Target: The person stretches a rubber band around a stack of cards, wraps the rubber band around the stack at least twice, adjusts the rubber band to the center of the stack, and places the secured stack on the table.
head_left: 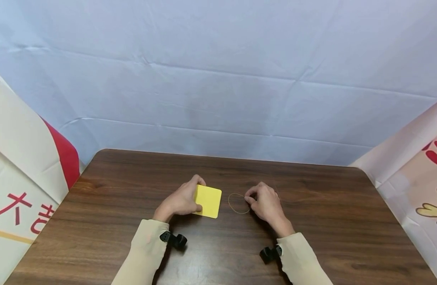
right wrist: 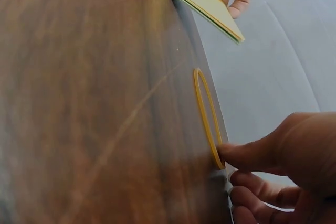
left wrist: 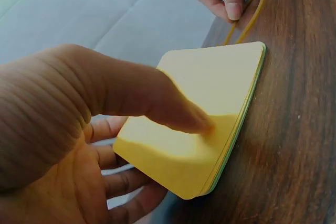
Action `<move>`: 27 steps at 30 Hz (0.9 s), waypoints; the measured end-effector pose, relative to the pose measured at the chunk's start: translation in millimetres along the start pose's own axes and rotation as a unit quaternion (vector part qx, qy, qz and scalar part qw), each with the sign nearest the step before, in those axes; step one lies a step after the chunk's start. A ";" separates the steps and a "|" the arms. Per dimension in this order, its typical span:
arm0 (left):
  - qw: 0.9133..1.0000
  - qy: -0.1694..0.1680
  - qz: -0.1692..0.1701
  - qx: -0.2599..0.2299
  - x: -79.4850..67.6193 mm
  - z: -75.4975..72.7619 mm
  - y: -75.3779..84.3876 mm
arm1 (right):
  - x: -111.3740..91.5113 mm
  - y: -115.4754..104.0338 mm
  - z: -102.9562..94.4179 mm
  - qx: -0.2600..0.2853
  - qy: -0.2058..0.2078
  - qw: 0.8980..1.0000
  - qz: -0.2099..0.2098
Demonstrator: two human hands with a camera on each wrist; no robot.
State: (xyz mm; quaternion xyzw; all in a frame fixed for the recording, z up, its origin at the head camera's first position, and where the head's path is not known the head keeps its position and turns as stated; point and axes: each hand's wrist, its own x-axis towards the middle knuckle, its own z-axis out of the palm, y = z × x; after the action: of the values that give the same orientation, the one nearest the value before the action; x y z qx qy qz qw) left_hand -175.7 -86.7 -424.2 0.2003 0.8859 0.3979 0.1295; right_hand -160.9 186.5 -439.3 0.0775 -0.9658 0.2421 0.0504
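A thin stack of square yellow cards (head_left: 208,201) with rounded corners is gripped by my left hand (head_left: 183,198). In the left wrist view the thumb lies across the top card, the other fingers are underneath, and a green edge shows below the yellow (left wrist: 210,90). To the right, my right hand (head_left: 267,202) pinches one side of a yellow rubber band (head_left: 233,208) between thumb and fingertips. The band (right wrist: 202,106) forms a loose loop reaching toward the cards, apart from them.
Both hands are over a dark brown wooden table (head_left: 332,221). A pale cloth (head_left: 218,99) hangs behind its far edge. Printed banners stand at the left (head_left: 22,190) and right (head_left: 418,170). A small black camera sits on each wrist.
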 end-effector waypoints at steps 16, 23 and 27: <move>1.000 0.017 0.017 -0.018 3.3 1.7 1.8 | 3.2 10.8 -7.8 0.097 -0.049 0.994 -0.008; 0.998 0.038 0.026 -0.051 4.7 -0.1 2.6 | 5.1 14.0 -15.8 0.166 -0.111 0.979 0.033; 0.997 0.048 0.020 -0.058 5.5 -0.8 3.0 | 4.9 15.2 -18.3 0.157 -0.126 0.979 0.033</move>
State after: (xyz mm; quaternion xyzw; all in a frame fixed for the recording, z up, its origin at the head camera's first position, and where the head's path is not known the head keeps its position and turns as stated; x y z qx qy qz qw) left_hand -180.2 -82.9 -421.8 0.1910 0.8621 0.4605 0.0906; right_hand -167.2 207.9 -429.6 0.0828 -0.9165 0.3803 -0.0925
